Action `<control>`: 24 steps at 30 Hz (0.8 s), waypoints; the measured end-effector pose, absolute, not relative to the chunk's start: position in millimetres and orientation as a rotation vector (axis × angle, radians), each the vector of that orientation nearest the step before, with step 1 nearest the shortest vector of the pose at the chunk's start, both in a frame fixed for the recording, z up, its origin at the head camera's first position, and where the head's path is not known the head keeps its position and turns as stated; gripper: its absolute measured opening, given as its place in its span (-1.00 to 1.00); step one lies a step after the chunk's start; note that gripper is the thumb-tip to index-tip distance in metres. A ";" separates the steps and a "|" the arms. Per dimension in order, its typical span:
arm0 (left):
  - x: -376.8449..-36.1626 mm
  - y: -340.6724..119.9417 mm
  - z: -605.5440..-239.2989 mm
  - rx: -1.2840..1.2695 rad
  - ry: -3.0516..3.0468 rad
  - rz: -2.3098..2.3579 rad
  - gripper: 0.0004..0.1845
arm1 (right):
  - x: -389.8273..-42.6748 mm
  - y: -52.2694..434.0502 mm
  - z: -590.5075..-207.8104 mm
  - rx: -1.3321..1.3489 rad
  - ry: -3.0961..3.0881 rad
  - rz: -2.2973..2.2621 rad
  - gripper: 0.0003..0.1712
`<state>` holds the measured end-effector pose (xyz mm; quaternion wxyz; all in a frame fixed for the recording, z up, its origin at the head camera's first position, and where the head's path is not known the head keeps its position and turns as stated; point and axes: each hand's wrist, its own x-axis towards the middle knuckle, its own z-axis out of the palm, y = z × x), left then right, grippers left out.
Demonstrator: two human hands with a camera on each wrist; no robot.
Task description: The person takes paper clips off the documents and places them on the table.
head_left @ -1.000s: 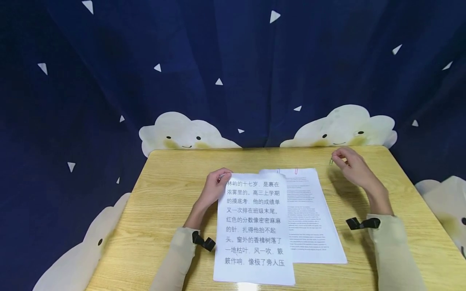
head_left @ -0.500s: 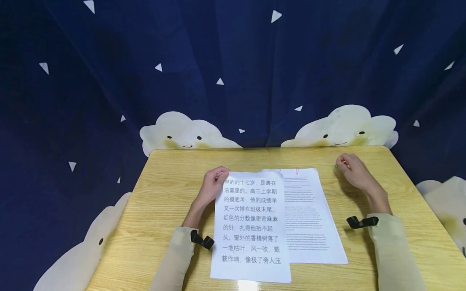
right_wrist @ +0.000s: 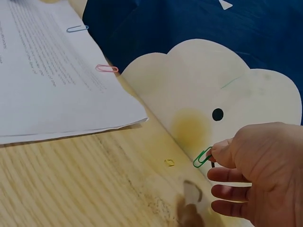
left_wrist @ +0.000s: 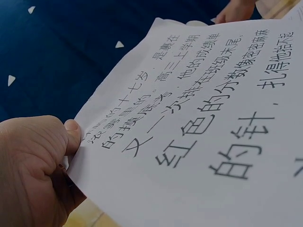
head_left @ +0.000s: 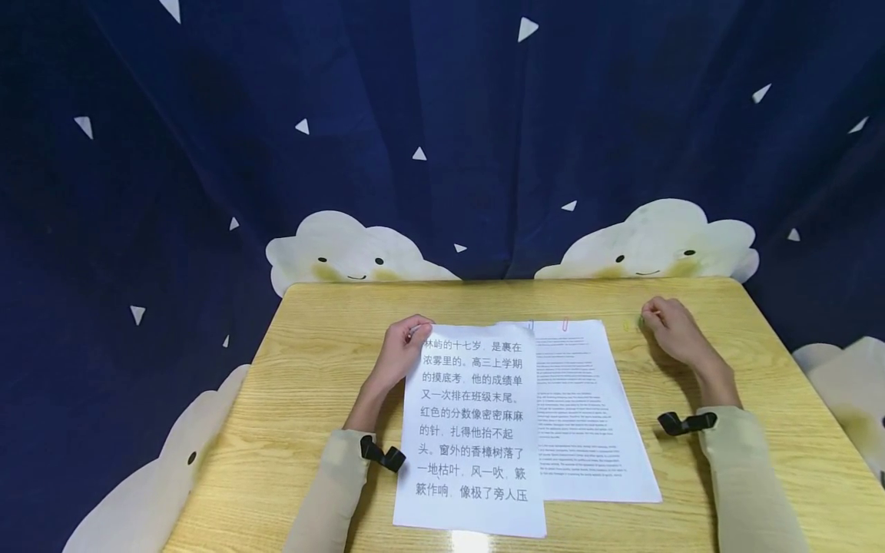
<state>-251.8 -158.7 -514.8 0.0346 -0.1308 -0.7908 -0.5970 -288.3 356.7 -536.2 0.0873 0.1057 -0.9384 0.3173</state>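
Observation:
My left hand (head_left: 402, 355) (left_wrist: 35, 165) pinches the top left corner of a white sheet with large Chinese print (head_left: 472, 430) (left_wrist: 199, 132) and holds it lifted off the wooden table (head_left: 325, 330). My right hand (head_left: 667, 326) (right_wrist: 251, 170) rests near the table's far right and pinches a green paper clip (right_wrist: 202, 157) between thumb and forefinger. A stack of small-print pages (head_left: 588, 415) (right_wrist: 42, 80) lies flat between the hands, with a pink clip (right_wrist: 107, 68) and a blue clip (right_wrist: 77, 29) on its top edge.
A small yellow clip (right_wrist: 169, 162) (head_left: 626, 326) lies on the wood left of my right hand. A dark blue curtain with white triangles and smiling clouds (head_left: 650, 242) hangs behind the table's far edge. Beige sleeves with black straps (head_left: 684, 422) cover both wrists.
My right hand has come down from above the table's far right to rest on it, holding the clip. The lifted sheet has drifted slightly left and toward me.

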 end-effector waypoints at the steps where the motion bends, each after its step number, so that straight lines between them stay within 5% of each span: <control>1: -251.9 -158.7 -514.6 -0.403 -2.430 -1.836 -0.78 | -288.6 357.2 -537.3 0.317 -2.791 0.942 -0.79; 24: -253.3 -160.5 -518.5 -0.384 -2.414 -1.871 -0.80 | -293.3 357.5 -560.2 0.246 -2.712 0.908 -0.73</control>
